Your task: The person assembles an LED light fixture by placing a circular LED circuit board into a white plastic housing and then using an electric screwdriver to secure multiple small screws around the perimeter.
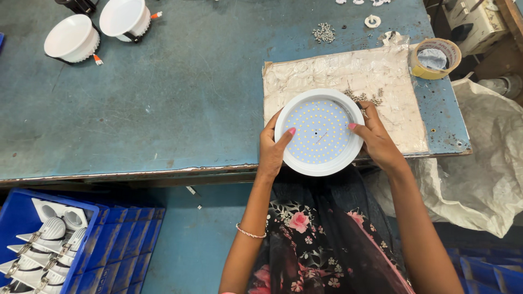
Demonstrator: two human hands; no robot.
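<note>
Hands: left hand [271,148] and right hand [376,139] grip opposite edges of a round white lamp panel [319,132], thumbs pressed on its rim, fingers curled beneath.
Panel: centre of frame, at the table's near edge, dotted face up.
Surface: worn blue-green table [163,98]; plastic-wrapped board [392,92] under the panel, small screws [362,97] just beside it.
Farther out: tape roll [436,57] upper right; two white lamp housings [98,30] upper left; blue crate [32,239] lower left.

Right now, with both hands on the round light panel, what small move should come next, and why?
Probably free the right hand to pick a screw from the pile beside it. The panel lies face up at the table edge, the left hand can steady it alone, and the loose screws sit just beyond the right fingertips.
</note>
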